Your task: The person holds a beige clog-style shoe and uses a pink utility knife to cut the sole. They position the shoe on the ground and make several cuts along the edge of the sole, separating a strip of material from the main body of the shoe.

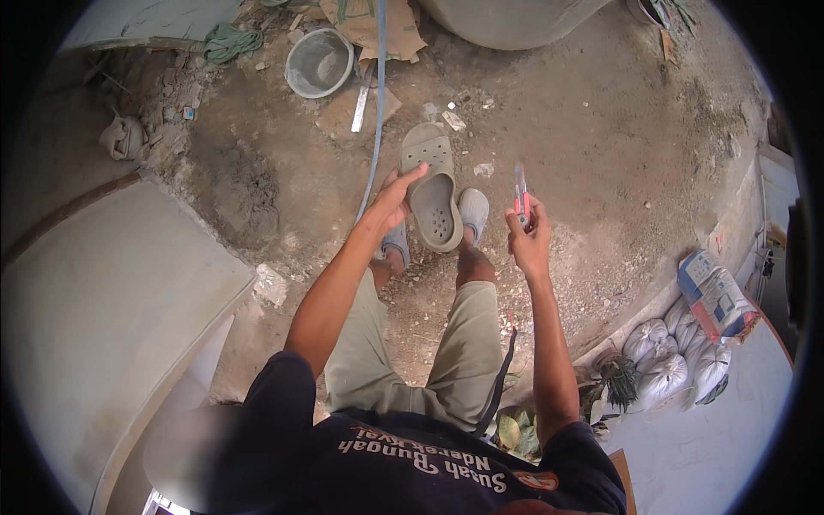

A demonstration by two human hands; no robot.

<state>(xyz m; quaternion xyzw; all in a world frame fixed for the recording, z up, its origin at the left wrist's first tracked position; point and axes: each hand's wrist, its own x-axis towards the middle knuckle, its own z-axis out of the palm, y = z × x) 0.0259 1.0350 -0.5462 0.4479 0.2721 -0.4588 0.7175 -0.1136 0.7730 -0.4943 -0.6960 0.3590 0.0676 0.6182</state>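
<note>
My left hand is closed on the side of a grey-brown clog, held up in front of me with its opening facing me. The clog has a row of holes across its toe and more holes in its footbed. My right hand grips a red utility knife, and its blade points away from me. A gap separates the knife from the clog. On my feet are bluish-grey clogs; the right one shows beside the held clog, while the left one is partly hidden behind my forearm and the held clog.
Dusty ground with gravel lies around me. A blue hose runs past a grey bucket and a metal strip ahead. White sacks and a blue-and-white bag sit at right. A pale panel flanks my left.
</note>
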